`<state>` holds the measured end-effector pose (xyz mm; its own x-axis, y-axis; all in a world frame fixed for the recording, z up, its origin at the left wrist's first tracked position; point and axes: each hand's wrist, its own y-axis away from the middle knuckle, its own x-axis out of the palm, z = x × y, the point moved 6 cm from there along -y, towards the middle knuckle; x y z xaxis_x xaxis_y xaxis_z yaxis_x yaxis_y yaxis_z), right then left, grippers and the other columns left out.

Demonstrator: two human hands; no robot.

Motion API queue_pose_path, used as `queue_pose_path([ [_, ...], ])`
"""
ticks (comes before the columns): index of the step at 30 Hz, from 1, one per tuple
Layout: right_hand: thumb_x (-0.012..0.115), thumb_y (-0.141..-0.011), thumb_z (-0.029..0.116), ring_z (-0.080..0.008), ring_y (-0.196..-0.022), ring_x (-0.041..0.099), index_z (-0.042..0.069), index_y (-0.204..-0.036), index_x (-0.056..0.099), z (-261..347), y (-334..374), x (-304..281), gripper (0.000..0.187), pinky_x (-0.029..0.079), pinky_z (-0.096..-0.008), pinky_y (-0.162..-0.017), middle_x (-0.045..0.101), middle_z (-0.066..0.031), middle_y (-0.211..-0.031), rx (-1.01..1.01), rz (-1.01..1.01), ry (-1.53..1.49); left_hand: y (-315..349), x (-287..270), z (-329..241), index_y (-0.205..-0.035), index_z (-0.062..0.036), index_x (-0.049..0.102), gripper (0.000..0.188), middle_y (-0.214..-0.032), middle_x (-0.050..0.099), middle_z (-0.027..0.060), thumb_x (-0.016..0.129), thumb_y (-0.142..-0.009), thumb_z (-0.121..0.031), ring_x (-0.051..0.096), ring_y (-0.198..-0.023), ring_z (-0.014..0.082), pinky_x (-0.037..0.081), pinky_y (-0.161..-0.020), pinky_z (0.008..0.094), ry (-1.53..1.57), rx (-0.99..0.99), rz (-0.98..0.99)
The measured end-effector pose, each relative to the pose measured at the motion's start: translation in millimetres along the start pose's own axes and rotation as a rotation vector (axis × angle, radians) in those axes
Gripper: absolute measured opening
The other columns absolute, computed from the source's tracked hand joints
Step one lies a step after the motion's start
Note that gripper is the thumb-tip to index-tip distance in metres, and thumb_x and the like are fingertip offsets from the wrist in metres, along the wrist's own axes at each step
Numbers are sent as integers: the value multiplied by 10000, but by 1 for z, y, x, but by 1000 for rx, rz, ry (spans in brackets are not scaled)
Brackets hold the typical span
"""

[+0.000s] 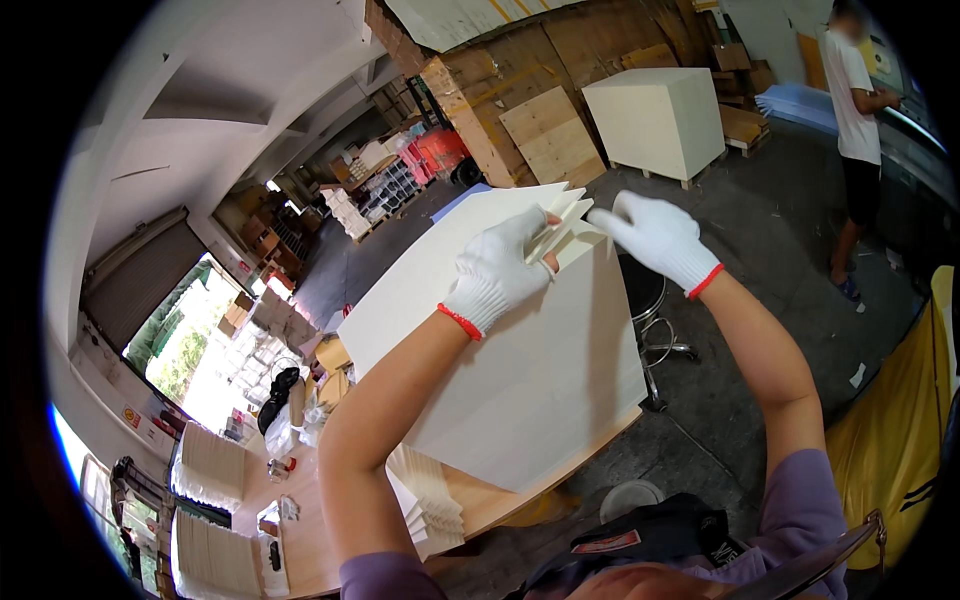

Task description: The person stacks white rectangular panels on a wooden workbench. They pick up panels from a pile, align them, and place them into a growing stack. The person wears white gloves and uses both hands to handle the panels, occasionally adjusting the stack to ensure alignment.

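A large white board (pixel 530 390) fills the middle of the view, with narrow folded flaps (pixel 568 215) along its far edge. Both my hands wear white knit gloves with red cuffs. My left hand (pixel 500 262) is closed around the flaps, its bare fingertips pressing against them. At the far right corner, my right hand (pixel 655 235) has its fingers stretched toward the flap ends, beside them; whether they touch is hard to make out. A wooden table (pixel 560 495) lies under the board.
Stacks of white sheets (pixel 215 470) stand on the table at the left, with folded white pieces (pixel 425 495) nearer me. Beyond the board are a stool (pixel 650 335), a large white block on a pallet (pixel 655 115) and plywood (pixel 550 135). A person (pixel 855 110) stands far right.
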<state>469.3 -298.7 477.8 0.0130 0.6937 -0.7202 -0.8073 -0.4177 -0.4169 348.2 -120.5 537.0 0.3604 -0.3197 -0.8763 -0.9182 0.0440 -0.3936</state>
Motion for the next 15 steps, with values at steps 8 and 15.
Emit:
queue_pose_path([
  [8,499,-987,661,-357,-843,707,89,-924,683,15,5,7,604,515,-460,-721,731,-144,-861,-153,38,13,-5,3,-3,-1324,-241,720,432,-1057,768,135,700,-896,-293,738,-990,312,559,-849,426,-202,-128,101],
  [15,546,-998,550,-343,-817,696,104,-925,690,25,-4,-4,474,527,-474,-719,709,-139,-841,-490,-165,166,-25,11,4,-1258,-232,732,384,-1182,765,131,672,-900,-355,717,-1091,360,547,-875,447,-275,-128,105],
])
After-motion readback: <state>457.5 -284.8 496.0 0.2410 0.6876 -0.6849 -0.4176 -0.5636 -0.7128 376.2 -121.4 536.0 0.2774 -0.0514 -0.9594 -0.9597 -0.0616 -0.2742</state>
